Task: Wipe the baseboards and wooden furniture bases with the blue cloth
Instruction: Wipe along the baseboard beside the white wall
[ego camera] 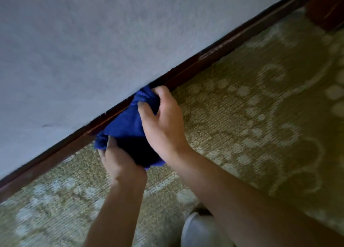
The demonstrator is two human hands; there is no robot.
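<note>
Grey wall (93,41) meets patterned carpet (251,107). Blue cloth (126,123) bunched against dark baseboard (214,54), left hand (119,163) and right hand (163,123) fingers closed on it. Soft, light, crumples easily; likely best gripped as wad.

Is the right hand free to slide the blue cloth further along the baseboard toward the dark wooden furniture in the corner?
Probably yes: only bare baseboard and carpet lie between the right hand and it.

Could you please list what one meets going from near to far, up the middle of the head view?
Grey shoe → patterned carpet → left hand → blue cloth → dark wooden baseboard → pale wall. The right hand overlaps the cloth, so I leave it out.
</note>
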